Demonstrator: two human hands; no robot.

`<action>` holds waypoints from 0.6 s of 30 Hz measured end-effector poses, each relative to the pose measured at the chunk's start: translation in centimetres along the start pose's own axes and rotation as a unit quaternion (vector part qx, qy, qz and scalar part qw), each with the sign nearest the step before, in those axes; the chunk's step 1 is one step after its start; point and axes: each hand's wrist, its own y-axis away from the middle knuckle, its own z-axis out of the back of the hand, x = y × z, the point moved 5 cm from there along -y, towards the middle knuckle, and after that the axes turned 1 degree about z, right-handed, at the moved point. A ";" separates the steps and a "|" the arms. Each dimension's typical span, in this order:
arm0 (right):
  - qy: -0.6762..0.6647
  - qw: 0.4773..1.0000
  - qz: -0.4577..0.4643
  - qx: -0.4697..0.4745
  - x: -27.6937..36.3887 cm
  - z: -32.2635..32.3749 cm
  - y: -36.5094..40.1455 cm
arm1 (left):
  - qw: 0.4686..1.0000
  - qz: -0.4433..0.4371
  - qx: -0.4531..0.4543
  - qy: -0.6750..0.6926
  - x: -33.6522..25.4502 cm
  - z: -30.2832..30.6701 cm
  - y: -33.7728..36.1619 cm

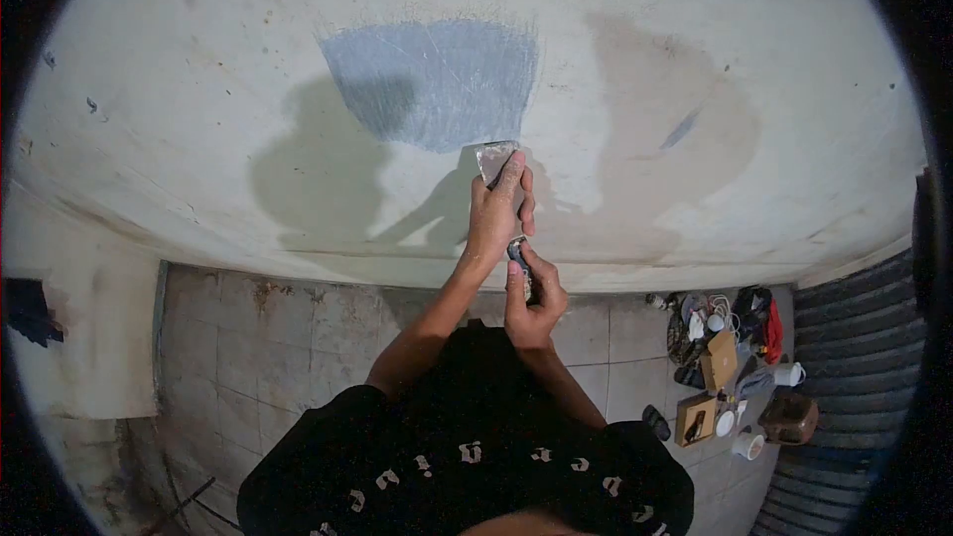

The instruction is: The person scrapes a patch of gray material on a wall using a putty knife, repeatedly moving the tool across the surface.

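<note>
The left hand [493, 219] is closed on a flat, greyish metal scraper [490, 161], at the blue-grey patch [452, 79] of whitish wall [564, 109] above the hands; the right hand [537, 310], just below, holds a dark handle-like piece [516, 251]. Uneven pressure, I think, could make a corner gouge.

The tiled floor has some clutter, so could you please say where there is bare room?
Bare tiles show between the side wall and the left arm; a smaller patch lies between the right hand and the clutter. Crowded: boxes and containers beside the corrugated shutter.
</note>
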 end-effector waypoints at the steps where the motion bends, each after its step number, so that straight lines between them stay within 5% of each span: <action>1: 0.007 1.000 0.009 -0.004 0.1 0.0 0.0 | 1.000 0.003 -0.001 -0.001 0.0 0.0 0.0; 18: 0.034 0.999 0.023 -0.016 1.7 0.0 -1.4 | 1.000 -0.008 -0.006 0.000 -1.8 -1.1 0.1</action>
